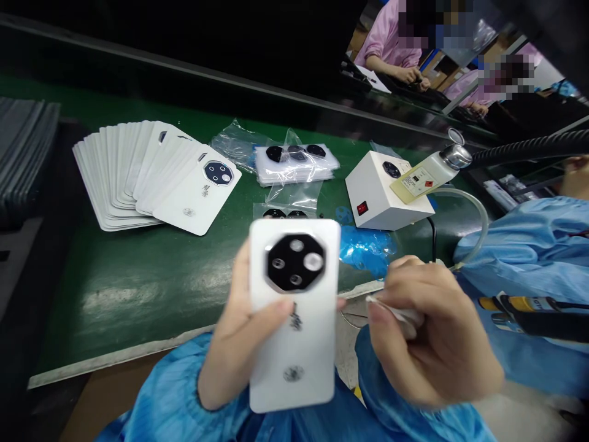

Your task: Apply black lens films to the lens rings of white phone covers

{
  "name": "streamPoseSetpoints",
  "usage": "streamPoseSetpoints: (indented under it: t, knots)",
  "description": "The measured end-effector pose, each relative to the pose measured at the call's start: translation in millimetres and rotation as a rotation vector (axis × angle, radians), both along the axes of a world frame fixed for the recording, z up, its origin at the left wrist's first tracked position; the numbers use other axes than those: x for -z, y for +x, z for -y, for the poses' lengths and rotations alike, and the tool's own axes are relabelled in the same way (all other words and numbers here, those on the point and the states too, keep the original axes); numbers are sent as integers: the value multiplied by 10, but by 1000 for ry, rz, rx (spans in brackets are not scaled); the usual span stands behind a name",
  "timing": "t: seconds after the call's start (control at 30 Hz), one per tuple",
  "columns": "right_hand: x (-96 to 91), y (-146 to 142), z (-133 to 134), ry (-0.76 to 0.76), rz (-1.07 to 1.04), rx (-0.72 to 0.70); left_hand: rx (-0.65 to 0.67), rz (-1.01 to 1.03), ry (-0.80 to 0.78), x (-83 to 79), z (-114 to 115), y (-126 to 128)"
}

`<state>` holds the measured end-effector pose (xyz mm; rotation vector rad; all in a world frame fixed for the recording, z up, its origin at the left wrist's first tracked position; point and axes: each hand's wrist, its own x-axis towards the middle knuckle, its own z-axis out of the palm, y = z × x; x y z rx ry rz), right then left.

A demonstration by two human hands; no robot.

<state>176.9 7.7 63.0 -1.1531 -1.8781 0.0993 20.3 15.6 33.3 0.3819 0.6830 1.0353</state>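
A white phone back cover (294, 350) stands upright in my left hand (239, 325), its thumb lying across the front and the fingers behind. Near its top sits a black octagonal camera plate (296, 263) with several round lens rings; dark lettering and a round mark are below. To the right of the cover and apart from it, my right hand (427, 331) is closed around a crumpled white wipe (400, 313), partly hidden by the fingers. Beyond my left hand, a fanned stack of similar white covers (124, 178) lies on the green bench (193, 270).
Behind the held cover are clear bags with black camera plates (297, 166). A white box with a red switch (386, 193) supports a tilted pump bottle (430, 175). Blue film pieces (365, 248) lie nearby. Grey stacked sheets (27, 153) stand left. A co-worker's blue sleeve (529, 245) is right.
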Motion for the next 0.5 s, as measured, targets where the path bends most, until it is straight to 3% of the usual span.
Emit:
streamPoseSetpoints:
  t: [0.13, 0.23, 0.3, 0.37, 0.5]
  knots:
    - [275, 30, -150, -185, 120, -2, -250, -114, 1, -4, -134, -175]
    - [538, 27, -307, -395, 318, -95, -345, -139, 7, 25, -183, -299]
    - [680, 39, -424, -465, 415, -151, -351, -165, 18, 37, -189, -347]
    - [786, 58, -547, -443, 430, -134, -326, -161, -5, 43, -173, -350]
    - [970, 38, -778, -356, 376, -98, -135, 69, -74, 83, -61, -219]
